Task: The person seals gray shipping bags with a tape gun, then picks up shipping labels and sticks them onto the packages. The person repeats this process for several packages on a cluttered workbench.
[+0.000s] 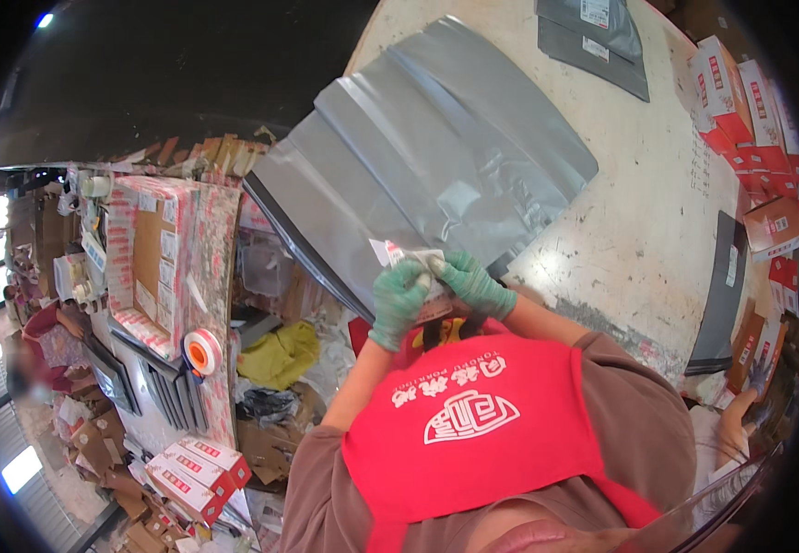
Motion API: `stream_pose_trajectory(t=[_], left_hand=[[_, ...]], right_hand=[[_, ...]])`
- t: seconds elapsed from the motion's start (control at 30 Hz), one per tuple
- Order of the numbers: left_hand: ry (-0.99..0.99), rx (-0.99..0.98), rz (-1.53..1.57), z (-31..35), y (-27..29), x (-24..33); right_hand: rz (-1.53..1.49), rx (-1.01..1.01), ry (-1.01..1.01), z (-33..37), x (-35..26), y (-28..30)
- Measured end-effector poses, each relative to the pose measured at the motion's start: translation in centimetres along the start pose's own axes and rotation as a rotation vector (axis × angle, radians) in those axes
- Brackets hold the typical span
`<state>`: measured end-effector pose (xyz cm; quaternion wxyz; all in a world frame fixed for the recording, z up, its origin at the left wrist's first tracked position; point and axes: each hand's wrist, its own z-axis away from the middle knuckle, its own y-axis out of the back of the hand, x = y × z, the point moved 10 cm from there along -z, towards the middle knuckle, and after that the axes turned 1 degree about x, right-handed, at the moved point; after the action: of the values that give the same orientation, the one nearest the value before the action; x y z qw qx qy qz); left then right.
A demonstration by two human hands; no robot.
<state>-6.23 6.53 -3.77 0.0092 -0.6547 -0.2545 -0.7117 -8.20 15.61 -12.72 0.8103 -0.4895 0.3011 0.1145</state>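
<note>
Both my hands wear thin green knit gloves and meet in front of my red apron. Between their fingertips is a small white label with red print, creased or partly folded. My left hand pinches its near left side, and my right hand grips the right side. Just beyond the hands, a stack of large grey plastic mailing bags lies fanned in overlapping layers on the table. Its near edge reaches almost under my fingers. A paler square patch shows on the top bag.
Labelled grey parcels lie at the table's far right, another grey parcel nearer. Red-and-white boxes line the right edge, near another person's hand. Leftward are a tape roll, yellow plastic and stacked boxes.
</note>
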Motion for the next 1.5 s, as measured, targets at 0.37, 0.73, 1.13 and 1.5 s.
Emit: stream_pose_trajectory(t=[0.37, 0.73, 1.13, 1.5], left_hand=[[0.388, 0.483, 0.118, 7.6, 15.3, -11.2], [0.519, 0.436, 0.288, 10.8, 10.6, -10.2], [0.482, 0.937, 0.693, 14.1, 17.1, -16.2], [0.469, 0.993, 0.735, 14.7, 16.5, -16.3]], right_hand=[[1.313, 0.247, 1.002, 3.1, -17.7, -1.6], [1.972, 0.137, 0.677, -6.1, -15.7, -2.8], [1.803, 0.017, 0.199, -9.7, 0.0, -9.9], [1.956, -0.065, 0.160, -13.0, 4.3, -9.6]])
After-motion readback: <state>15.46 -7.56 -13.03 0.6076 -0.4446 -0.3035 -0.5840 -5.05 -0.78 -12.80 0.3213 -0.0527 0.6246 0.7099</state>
